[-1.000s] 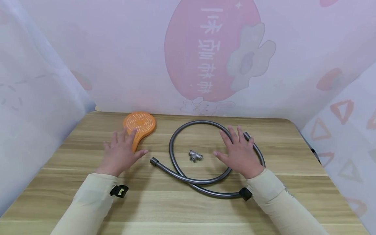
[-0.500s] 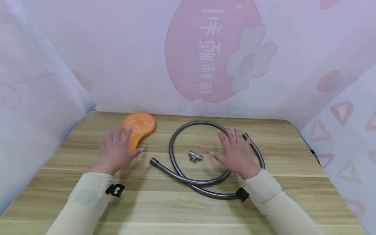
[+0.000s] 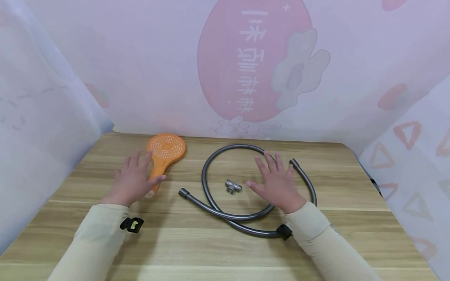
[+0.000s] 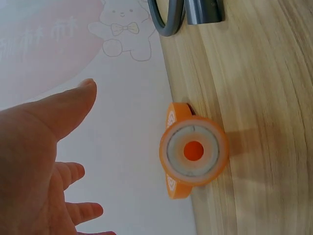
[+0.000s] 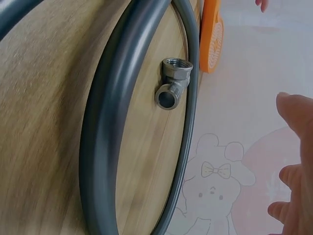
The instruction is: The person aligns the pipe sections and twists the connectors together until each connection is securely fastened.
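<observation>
Showerhead (image 3: 164, 154) nr L grip (image 3: 130, 180), apart

The bare left hand (image 3: 129, 180) has shifted toward the left edge of the wood-grain desk (image 3: 218, 255), revealing the pale handle end (image 3: 150, 194) of the round-faced orange shower head (image 3: 166, 149). The bare right hand (image 3: 277, 182) has moved the same way, nearer the silver metal T-shaped fitting (image 3: 233, 186).
</observation>
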A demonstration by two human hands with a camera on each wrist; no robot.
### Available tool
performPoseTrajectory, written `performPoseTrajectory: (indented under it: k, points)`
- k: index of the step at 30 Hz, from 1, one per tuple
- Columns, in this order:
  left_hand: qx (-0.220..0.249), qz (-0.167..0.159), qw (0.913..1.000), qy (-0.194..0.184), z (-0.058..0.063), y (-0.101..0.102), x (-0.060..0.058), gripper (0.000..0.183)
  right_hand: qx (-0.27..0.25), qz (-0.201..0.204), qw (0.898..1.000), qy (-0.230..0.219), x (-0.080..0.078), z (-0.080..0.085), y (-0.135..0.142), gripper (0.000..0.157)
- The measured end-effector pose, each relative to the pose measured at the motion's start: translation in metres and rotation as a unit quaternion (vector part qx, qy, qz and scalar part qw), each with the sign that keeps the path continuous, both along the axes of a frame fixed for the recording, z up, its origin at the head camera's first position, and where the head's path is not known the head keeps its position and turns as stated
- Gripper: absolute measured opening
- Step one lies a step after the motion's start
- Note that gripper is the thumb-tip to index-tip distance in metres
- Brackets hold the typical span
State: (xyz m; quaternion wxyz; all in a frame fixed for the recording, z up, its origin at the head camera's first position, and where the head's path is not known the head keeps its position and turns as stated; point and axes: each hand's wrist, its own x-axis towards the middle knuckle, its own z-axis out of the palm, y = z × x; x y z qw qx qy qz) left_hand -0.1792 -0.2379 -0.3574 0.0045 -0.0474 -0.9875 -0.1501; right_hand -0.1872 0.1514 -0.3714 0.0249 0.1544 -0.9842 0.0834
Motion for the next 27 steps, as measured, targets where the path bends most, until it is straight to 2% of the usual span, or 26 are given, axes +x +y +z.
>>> performPoseTrajectory:
  k: [17, 27]
  points:
    - [0.028, -0.006, 0.9996, -0.003, -0.008, -0.008, -0.011, 0.091, -0.023, 0.016, 1.0, 0.005, -0.003, -0.003, -0.012, 0.082]
    - [0.07, -0.018, 0.9974, -0.004, -0.016, -0.012, -0.017, 0.089, -0.048, 0.027, 0.999, 0.002, -0.002, -0.003, -0.022, 0.082]
